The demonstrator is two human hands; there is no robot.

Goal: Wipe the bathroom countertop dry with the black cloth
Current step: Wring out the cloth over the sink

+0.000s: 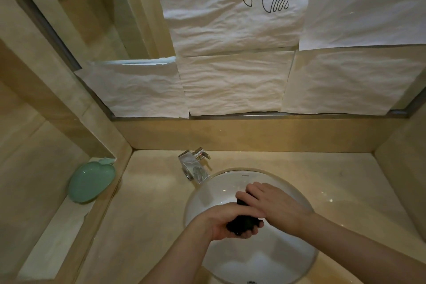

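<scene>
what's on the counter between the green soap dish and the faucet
Nothing rests there. In the head view, only bare beige countertop lies between the green soap dish, on its lower side ledge, and the faucet.

Dim, warm, yellowish light fills the scene, with soft shadows. Right of the grip, small glints speckle the glossy beige stone tabletop. Wide-angle distortion bends the edges; detail is slightly soft.

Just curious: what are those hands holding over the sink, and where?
The black cloth, bunched up: left hand grips its lower end, right hand its upper end.
</scene>
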